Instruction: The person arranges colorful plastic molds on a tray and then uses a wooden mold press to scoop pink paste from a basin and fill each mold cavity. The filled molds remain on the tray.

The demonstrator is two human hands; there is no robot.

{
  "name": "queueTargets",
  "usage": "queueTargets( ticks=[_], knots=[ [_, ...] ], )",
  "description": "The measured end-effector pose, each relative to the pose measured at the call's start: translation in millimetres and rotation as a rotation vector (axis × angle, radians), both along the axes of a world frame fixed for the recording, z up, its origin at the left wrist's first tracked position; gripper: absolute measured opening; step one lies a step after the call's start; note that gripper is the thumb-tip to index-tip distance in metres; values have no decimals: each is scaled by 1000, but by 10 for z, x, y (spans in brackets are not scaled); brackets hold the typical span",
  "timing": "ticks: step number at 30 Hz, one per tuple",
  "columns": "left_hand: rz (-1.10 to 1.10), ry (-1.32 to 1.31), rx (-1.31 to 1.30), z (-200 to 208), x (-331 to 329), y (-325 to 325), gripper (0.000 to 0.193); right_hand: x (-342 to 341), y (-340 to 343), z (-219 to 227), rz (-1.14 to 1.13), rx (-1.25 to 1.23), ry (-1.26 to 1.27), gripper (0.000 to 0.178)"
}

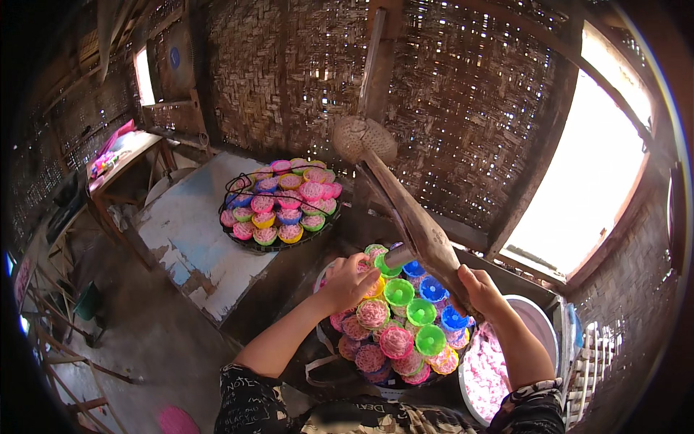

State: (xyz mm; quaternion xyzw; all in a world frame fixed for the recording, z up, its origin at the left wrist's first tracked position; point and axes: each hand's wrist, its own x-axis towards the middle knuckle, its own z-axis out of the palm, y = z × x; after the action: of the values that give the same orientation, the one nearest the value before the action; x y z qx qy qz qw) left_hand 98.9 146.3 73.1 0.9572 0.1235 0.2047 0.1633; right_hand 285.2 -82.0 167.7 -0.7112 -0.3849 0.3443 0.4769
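The weathered wooden lever (425, 235) partly hides blue cups (434, 290); right fingers (468, 278) clasp its end; left fingers (353, 262) curl beside a green cup (391, 272), hold unclear.

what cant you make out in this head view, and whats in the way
Head view:
- Inside of the green cup at the metal tube: blocked by the tube.
- Whether the left hand grips that cup: too small to tell.
- Most right hand fingertips: behind the wooden lever.
- Outdoors through the bright opening: lost in glare.
- Rest of the pink object: cut off by the lower edge.
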Motion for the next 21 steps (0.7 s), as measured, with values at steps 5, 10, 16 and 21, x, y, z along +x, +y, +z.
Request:
queueTargets(
  ticks=[5, 10, 16, 21],
  knots=[
    [35, 7, 319, 76, -183, -51, 60, -17, -207, 74, -19, 15, -24, 52],
    [213, -173, 270, 582, -213, -161, 70, -162, -407, 116, -19, 62, 9, 53],
    [-40, -587, -68, 1079, 228, -898, 28, -686, -532, 289, 18, 67, -559, 47],
    [-277, -511, 314, 1050, 397, -1466, 15, -730, -699, 837, -195, 457, -1112, 38]
  ],
)
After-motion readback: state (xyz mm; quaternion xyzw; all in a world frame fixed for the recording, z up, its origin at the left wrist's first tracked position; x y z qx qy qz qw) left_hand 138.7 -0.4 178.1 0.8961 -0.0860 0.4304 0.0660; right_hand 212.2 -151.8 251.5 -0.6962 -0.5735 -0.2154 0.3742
